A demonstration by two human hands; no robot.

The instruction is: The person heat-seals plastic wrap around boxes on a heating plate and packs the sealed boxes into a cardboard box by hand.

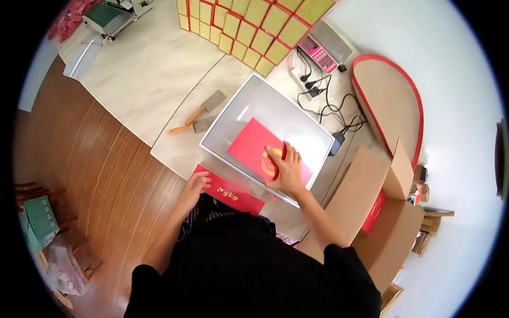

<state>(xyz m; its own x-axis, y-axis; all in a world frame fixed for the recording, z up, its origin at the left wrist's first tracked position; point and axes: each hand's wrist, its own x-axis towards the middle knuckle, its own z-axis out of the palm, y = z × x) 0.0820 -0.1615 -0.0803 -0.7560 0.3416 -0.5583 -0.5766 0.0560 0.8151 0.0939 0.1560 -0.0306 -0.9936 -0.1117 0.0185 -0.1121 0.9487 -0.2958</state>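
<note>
Marble worktop (pixel 143 79) fills the upper left of the view, pale and veined, with wood floor (pixel 90 164) beside it. At its far end stand rows of yellow boxes (pixel 249 26) edged in red, packed side by side. To the right lies a tan oval board (pixel 389 100) with a red rim, and nearer the person an open cardboard carton (pixel 371 201) stands with its flaps up, something red showing inside.

In the middle of the worktop sits a grey tray (pixel 254 106), tilted diagonally in the view. On its near half lies a red folder (pixel 249 143) with a gold emblem. The right hand (pixel 286 167) rests flat on that folder, palm down and fingers spread; this grip is wide and presses rather than clasps, and it covers the emblem's right part, so the folder lies straight under the palm and stretches out to the left of it.

A second red card (pixel 230 193) with gold lettering lies on the near edge of the worktop, just below the tray. The left hand (pixel 195 184) touches its left end, fingers loosely bent on the edge; whether that grip pinches the card I cannot tell.

Behind the tray are a pink calculator (pixel 318 53) on a scale, a black cable (pixel 331 108), and two wooden-handled scrapers (pixel 199 114) to the left.
</note>
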